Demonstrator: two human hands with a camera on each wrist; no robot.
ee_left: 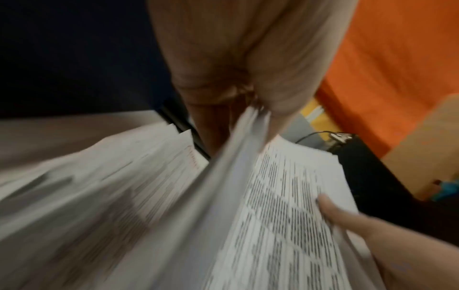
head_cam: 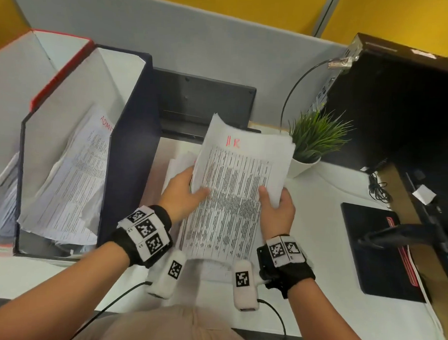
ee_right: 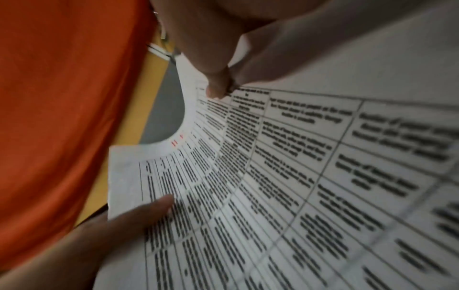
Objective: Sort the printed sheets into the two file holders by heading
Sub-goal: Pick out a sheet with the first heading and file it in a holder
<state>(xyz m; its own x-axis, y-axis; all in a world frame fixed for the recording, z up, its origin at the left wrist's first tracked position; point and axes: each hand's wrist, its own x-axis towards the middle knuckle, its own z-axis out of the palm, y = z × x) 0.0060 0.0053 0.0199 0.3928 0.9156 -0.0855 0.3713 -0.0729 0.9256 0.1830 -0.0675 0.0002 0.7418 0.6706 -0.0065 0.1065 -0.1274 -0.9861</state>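
Both hands hold up a stack of printed sheets (head_cam: 237, 186) above the white desk; its top sheet bears a red "HR" heading. My left hand (head_cam: 191, 190) grips the stack's left edge, thumb on top, and my right hand (head_cam: 273, 197) grips the right edge the same way. In the left wrist view the stack (ee_left: 285, 206) is pinched at its edge. The right wrist view shows the top sheet (ee_right: 273, 176) close up. A dark blue file holder (head_cam: 132, 130) on the left contains sheets headed "ADMIN" (head_cam: 74, 173). Beyond it stands a red-edged holder (head_cam: 16, 88). More sheets (head_cam: 178, 165) lie under the stack.
A small potted plant (head_cam: 314, 140) stands just right of the stack. A black computer tower (head_cam: 400, 105) fills the right back. A black pad (head_cam: 376, 248) lies at the right, and a black device (head_cam: 205, 102) sits against the grey partition.
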